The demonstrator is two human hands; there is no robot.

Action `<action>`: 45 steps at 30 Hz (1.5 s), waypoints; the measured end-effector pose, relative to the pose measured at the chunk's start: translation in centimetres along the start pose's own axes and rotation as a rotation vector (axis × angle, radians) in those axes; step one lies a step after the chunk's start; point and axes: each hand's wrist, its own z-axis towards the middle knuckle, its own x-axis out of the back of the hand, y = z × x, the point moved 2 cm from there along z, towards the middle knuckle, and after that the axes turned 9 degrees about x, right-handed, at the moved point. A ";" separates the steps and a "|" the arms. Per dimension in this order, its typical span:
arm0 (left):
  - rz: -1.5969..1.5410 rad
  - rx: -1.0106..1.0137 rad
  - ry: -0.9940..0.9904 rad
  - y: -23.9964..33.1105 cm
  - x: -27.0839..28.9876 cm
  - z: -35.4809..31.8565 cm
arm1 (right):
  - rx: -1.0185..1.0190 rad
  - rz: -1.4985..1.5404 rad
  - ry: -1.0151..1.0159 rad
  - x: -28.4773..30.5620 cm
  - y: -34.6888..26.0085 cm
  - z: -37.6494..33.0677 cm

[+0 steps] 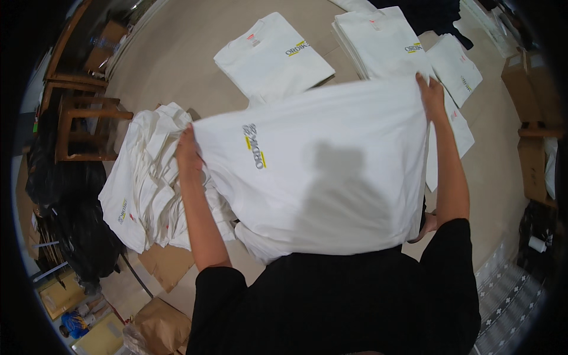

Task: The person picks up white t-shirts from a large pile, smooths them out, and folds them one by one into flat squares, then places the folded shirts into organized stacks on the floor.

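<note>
A white T-shirt (331, 171) with a small dark and yellow chest print is stretched sideways between my hands, over my lap. My left hand (189, 151) grips its left edge, fingers closed. At the upper right corner, my right hand (432, 97) is closed on the cloth. A rumpled heap of white T-shirts (151, 171) lies beside my left hand. Beyond the held shirt are a folded T-shirt pile (269, 56) and a taller folded T-shirt stack (384, 44), both prints up. More folded shirts (455, 71) lie by my right hand, partly covered.
A wooden stool (89, 127) and black plastic bags (80, 231) stand at the left. Flat cardboard (168, 266) lies under the heap, with a brown paper bag (161, 325) nearer. Cardboard boxes (532, 89) line the right side, above a grey patterned mat (512, 302). Dark cloth (435, 18) lies at the far right.
</note>
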 end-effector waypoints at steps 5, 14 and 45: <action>0.073 -0.471 -0.060 20.2 -6.8 -4.5 | 0.312 -0.186 0.127 6.1 -16.1 10.1; 0.210 -1.067 0.158 37.7 -6.9 -21.4 | 0.546 0.082 0.181 12.5 -36.7 3.6; 0.802 -0.263 -0.062 -10.8 9.8 -24.6 | -0.146 -0.407 -0.002 11.4 -2.2 -27.8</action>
